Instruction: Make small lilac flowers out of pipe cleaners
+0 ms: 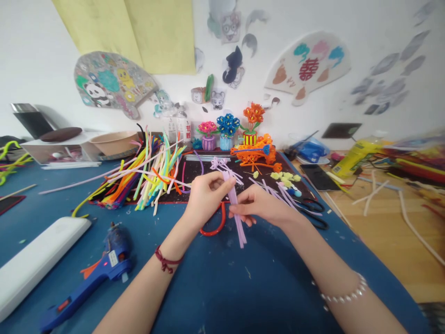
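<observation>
A small bundle of lilac pipe cleaners point(239, 229) hangs upright between my hands above the table. My left hand point(210, 191) pinches its upper part between thumb and fingers. Lower down, my right hand point(253, 204) has its fingers closed around the same strips. Behind my hands, curled lilac pipe-cleaner pieces point(219, 162) lie on a dark mat. More cut lilac strips point(278, 194) are to the right, beside black-handled scissors point(318, 214). A red curved loop point(214, 233) shows below my left hand; the rest of it is hidden.
Mixed-colour pipe cleaners point(156, 171) are heaped at the left. Nearer lie a blue glue gun point(111, 266) and a white oblong case point(41, 260). Pots of pipe-cleaner flowers point(227, 132) stand by the wall, near orange pieces point(257, 153). A phone point(319, 177) lies on the right.
</observation>
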Tool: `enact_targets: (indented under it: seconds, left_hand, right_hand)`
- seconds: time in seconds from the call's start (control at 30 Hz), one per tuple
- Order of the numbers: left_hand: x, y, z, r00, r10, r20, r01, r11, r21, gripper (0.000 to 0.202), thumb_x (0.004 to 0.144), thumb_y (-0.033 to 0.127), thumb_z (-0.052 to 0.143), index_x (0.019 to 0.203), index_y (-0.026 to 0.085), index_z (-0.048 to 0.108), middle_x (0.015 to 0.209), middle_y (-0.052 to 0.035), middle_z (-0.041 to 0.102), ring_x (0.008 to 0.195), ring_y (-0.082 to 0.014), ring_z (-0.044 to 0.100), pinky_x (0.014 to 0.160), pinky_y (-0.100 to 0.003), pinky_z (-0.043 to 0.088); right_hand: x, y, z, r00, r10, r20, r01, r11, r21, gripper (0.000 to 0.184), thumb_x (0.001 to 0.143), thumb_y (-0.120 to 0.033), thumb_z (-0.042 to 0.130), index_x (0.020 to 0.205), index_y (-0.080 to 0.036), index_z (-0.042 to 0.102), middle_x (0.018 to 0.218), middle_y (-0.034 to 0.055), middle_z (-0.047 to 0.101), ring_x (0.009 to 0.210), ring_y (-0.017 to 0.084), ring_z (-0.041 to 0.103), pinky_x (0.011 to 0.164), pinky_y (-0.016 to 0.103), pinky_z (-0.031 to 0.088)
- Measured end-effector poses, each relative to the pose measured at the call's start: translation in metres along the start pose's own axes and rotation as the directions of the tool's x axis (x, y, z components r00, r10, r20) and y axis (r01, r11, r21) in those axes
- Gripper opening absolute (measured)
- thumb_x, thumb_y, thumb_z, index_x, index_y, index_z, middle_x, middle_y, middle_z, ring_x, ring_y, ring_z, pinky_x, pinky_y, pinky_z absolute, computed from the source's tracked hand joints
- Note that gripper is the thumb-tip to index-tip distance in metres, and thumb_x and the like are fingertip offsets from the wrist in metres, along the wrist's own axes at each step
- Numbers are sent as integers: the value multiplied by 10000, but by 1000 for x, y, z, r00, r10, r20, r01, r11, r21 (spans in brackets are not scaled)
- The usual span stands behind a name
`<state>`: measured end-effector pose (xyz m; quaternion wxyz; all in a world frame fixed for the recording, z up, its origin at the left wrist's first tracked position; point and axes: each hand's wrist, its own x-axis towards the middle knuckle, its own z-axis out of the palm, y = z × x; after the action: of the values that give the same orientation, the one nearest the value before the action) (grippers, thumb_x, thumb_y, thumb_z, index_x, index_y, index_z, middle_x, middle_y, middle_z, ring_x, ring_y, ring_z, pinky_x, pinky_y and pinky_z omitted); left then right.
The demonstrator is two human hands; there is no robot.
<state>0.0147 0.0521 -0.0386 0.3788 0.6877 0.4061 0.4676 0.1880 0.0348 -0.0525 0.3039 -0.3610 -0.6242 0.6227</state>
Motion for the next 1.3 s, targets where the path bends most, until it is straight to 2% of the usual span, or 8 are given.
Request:
enact_targets:
  seconds: [0.1,0.17,0.27,0.43,0.53,0.77,1.07,1.3]
  left_hand:
    - [-2,3,3,970,-43,238,76,988,-131,267,780,371,710,718,119,648,602,-2,604,526,-95,522,504,-207,414]
    - [-3,5,4,950,-69,306,141,964,-223,259,762,363,730,773,113,663,661,-25,657,570,-118,583,542,-225,466]
    - [-3,5,3,967,-101,236,163,952,-261,269,730,357,757,732,105,662,656,-27,658,575,-110,576,549,-220,472]
    - [0,3,-6,980,-146,132,169,968,-183,274,684,351,792,733,104,685,585,2,612,520,-81,506,482,-188,397]
    - [1,3,-7,979,-178,95,193,964,-181,264,677,340,798,710,105,681,534,27,565,478,-57,446,445,-173,336]
    - [-1,6,-2,965,-176,197,230,924,-305,286,646,306,819,816,104,710,728,-40,690,611,-101,568,528,-194,430]
    - [0,0,-6,989,-13,148,15,1000,-12,247,771,369,704,747,123,703,649,-36,666,578,-118,552,523,-212,426]
    - [-2,7,-2,981,77,177,-80,997,11,262,777,376,707,701,127,683,574,0,599,517,-81,466,482,-191,367]
  right_hand:
    - [-1,1,-2,999,-10,-48,9,1000,-29,309,760,-393,769,719,-90,725,490,-13,589,389,59,500,376,173,363]
    - [-1,2,-4,998,-17,-66,14,998,-53,320,764,-402,764,729,-86,729,487,-13,584,386,57,488,370,175,337]
    - [-2,1,-6,999,-10,-43,6,995,-97,339,777,-426,745,742,-89,740,476,-23,558,378,52,453,360,180,283]
    - [-7,-5,-10,989,51,137,-21,978,-208,345,823,-433,693,837,-98,773,439,-62,457,387,46,363,400,194,260]
    - [-9,-7,-12,985,38,168,1,973,-230,355,851,-428,660,861,-90,771,427,-77,404,398,46,313,420,202,240]
    - [-8,-5,-13,990,24,138,4,980,-200,343,836,-418,678,829,-88,770,417,-68,423,403,46,320,427,203,234]
    - [-9,-6,-11,991,77,112,-58,985,-163,349,809,-432,701,792,-87,752,443,-35,524,377,56,434,375,179,270]
    - [-12,-8,-13,989,64,136,-53,995,-88,325,838,-402,686,785,-88,750,435,-33,537,348,46,437,353,160,309]
